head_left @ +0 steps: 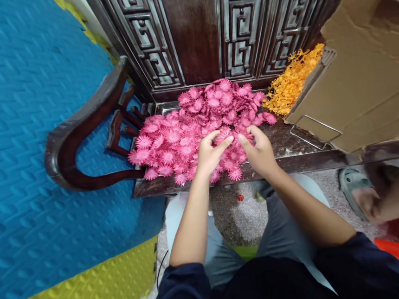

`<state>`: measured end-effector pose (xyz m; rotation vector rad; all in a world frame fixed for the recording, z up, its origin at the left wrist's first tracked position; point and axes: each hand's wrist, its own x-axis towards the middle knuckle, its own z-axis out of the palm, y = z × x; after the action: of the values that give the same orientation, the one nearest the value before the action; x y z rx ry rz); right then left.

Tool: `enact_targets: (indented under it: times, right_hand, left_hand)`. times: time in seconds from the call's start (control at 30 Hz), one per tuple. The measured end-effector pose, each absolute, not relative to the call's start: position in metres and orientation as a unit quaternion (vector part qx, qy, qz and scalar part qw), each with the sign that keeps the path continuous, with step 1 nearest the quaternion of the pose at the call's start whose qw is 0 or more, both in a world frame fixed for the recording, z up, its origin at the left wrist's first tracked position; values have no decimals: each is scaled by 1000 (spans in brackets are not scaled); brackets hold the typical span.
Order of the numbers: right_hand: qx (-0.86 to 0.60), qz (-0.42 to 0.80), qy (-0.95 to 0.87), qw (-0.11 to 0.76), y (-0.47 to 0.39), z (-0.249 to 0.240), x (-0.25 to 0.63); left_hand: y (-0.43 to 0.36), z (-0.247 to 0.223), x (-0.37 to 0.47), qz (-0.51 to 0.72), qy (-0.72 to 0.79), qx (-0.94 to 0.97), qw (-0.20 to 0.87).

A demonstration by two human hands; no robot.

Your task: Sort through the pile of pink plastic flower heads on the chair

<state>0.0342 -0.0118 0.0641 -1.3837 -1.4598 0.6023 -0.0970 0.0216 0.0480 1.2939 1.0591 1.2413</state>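
A wide heap of pink flower-shaped pieces (185, 141) covers the left part of a dark wooden bench (286, 146). Over the heap's front right part, my left hand (213, 152) and my right hand (258, 150) face each other, with a small distance between them. Each hand pinches a pink flower piece between thumb and fingers. Whether the two pieces are joined or separate cannot be made out. More pink flowers lie under and behind both hands.
Orange pieces (287, 88) are piled behind a large cardboard box (364, 74) at the right. A curved wooden armrest (67, 156) stands left, beside blue matting (20, 137). Another person's foot in a grey clog (354, 187) is at the lower right.
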Motion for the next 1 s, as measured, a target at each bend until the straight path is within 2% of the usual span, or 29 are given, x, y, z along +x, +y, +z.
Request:
enact_targets:
  times: [0.17,0.43,0.63,0.83,1.0]
  right_hand:
    - [-585,281,-627,432,-10,65,37]
    - [-578,282,-634,428,-10,67,37]
    - [-596,161,-699,361,-8,66,39]
    - [-611,32,-737,288,-9,61,37]
    - [-611,-17,-750,253,-9,62,37]
  left_hand:
    - [20,46,-97,519,462,562,449]
    - [16,47,-94,500,463,601,418]
    - [19,47,-99,485,451,658,359]
    - [18,47,-100,460,495,715,179]
    - [15,45,-96,394,536,744,62]
